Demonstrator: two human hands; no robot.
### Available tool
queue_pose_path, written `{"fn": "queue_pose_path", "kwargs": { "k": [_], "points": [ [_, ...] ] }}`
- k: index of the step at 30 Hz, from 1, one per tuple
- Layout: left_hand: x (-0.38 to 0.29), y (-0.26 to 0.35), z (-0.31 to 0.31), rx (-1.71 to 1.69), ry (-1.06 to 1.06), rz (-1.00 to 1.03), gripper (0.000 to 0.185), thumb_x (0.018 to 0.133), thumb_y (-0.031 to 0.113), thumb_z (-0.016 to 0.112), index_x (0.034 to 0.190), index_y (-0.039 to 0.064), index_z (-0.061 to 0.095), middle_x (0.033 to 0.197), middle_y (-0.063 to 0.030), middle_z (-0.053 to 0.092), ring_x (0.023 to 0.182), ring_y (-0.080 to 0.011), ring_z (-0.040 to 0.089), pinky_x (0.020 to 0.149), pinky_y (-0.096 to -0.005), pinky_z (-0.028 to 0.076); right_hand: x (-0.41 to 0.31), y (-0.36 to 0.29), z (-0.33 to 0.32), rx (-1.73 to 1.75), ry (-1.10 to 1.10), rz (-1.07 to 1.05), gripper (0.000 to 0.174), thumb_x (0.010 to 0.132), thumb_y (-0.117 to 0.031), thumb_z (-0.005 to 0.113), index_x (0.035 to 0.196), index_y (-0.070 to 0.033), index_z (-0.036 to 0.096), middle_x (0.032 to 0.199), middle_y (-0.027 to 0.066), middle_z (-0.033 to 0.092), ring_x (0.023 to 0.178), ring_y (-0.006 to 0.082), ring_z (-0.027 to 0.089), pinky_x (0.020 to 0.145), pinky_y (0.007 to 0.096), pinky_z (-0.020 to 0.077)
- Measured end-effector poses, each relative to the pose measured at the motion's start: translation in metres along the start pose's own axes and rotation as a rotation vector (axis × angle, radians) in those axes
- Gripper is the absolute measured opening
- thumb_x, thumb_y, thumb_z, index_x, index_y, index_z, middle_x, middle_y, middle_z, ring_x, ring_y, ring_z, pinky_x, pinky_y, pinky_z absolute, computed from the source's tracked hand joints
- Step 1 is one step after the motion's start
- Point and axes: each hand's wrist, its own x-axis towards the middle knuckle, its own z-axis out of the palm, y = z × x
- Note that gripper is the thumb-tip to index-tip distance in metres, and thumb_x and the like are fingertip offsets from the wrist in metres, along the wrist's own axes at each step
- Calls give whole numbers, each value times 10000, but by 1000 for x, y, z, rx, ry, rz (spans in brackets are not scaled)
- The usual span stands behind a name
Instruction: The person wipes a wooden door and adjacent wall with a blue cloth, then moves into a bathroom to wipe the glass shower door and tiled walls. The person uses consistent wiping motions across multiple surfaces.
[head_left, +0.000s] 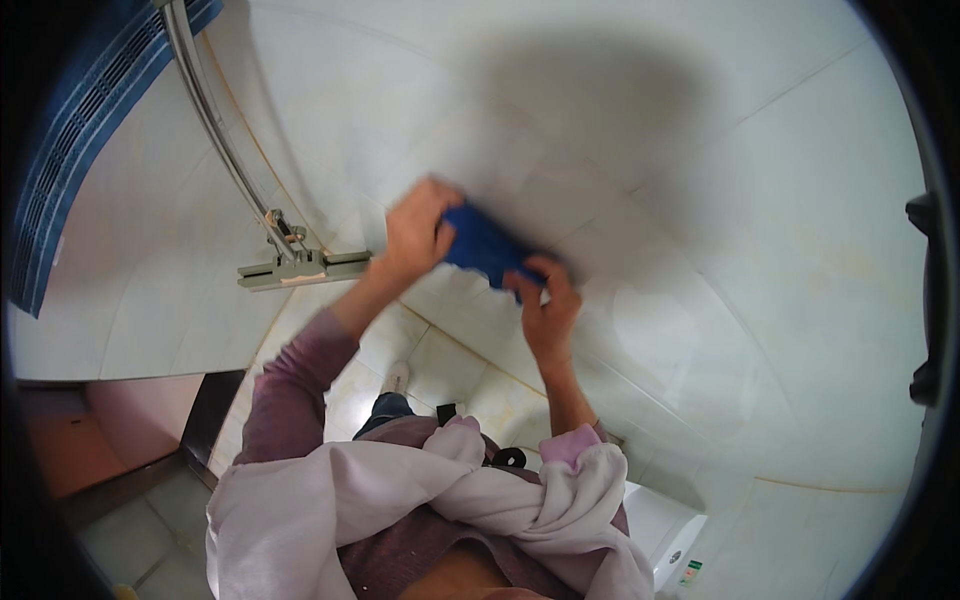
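Note:
A dark blue cloth (484, 244) stretches between my two hands in front of the pale tiled wall (750, 225). My left hand (420, 225) grips its upper left end with bent fingers. At its lower right end, my right hand (553, 304) pinches the cloth between thumb and fingers. Both hands are slightly blurred. Whether the cloth touches the tiles I cannot tell. Left of my left hand is a mop (304, 268) with a metal pole and a grey-green head, which my left forearm partly overlaps.
A blue patterned textile (82, 127) hangs at the upper left. Below it, a doorway (127, 435) with a dark frame opens at the lower left. My shoe (397, 377) rests on the tiled floor (442, 360). A white fixture (660, 529) stands at the lower right, and dark fittings (921, 214) line the right edge.

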Motion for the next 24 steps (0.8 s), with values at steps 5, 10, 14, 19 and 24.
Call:
{"fn": "queue_pose_path", "kwargs": {
  "k": [5, 10, 14, 19, 24],
  "points": [
    [138, -15, -33, 178, 411, 266, 271, 648, -74, 504, 898, 15, 559, 783, -122, 563, 687, -243, 564, 631, -268, 453, 90, -78, 6, 95, 190, -366, 217, 810, 58, 471, 1021, 34, 516, 816, 126, 627, 678, 162, 640, 592, 235, 484],
    [126, -42, -42, 183, 464, 250, 257, 613, -83, 518, 840, 27, 567, 755, -111, 547, 640, -263, 531, 579, -286, 441, 94, -84, 31, -27, 168, -290, 264, 829, 30, 465, 1090, 22, 505, 797, 106, 633, 645, 141, 628, 589, 243, 491],
    [23, -78, -41, 235, 298, -43, 300, 603, -92, 484, 876, 20, 543, 800, -137, 539, 715, -301, 537, 641, -310, 450, 66, -36, 71, -231, -5, -301, 298, 757, 0, 557, 1045, -78, 553, 752, 126, 619, 571, 239, 607, 561, 319, 487],
    [-114, -100, -29, 442, -148, -350, 256, 609, -7, 579, 838, 69, 495, 828, -113, 509, 757, -316, 494, 632, -404, 393, 16, 32, 127, -545, -344, -98, 150, 768, -93, 569, 917, -101, 567, 638, 115, 600, 556, 289, 579, 555, 365, 472],
    [-129, -98, -8, 353, -17, -855, 105, 795, 141, 495, 834, 49, 463, 693, -162, 544, 635, -373, 533, 547, -417, 406, 9, 50, 148, -258, -305, -1, 97, 789, -89, 542, 879, -69, 573, 589, 101, 587, 540, 224, 593, 553, 311, 468]
  ]
}}
